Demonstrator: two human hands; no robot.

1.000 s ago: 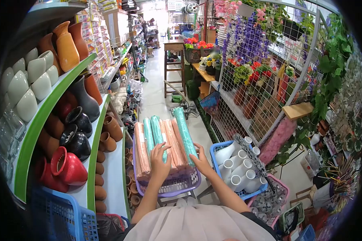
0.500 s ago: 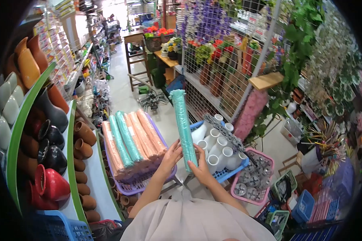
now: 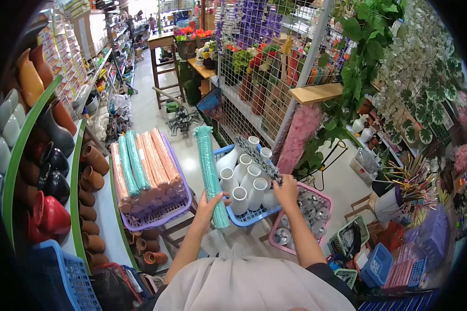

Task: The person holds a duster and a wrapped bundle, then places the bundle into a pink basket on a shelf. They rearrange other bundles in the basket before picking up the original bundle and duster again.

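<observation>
My left hand is closed around the lower part of a long teal plastic-wrapped bundle, held upright and tilted slightly. My right hand has its fingers closed at the lower end of a bunch of grey artificial sprigs. The sprigs lie slantwise over several white vases, which stand in a blue basket. To the left, more teal and peach wrapped bundles are piled in a purple basket.
A pink basket of clear glass-like pieces stands beside my right forearm. Clay pots and vases line the shelves at left. A wire-mesh rack with artificial flowers rises ahead. A wooden stool stands in the aisle.
My right hand has let go of the teal bundle and moved right to the grey sprigs. My left hand keeps the bundle, now further left. The view has turned slightly right.
</observation>
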